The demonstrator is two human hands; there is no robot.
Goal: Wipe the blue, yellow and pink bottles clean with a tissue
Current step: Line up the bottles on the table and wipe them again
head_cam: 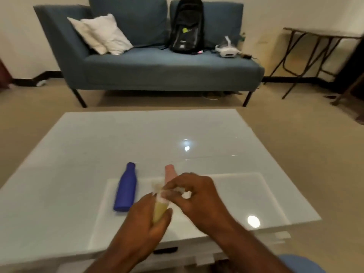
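Left hand wrapped round the lower body of the yellow bottle, fingers curled close about it, lifted over the counter by its near edge. Right hand pinching a white tissue against the bottle's upper part, fingers bent tight. Blue bottle lying flat just left, neck toward the far edge. Pink bottle behind the hands, mostly hidden.

Blue bottle – yellow bottle – pink bottle
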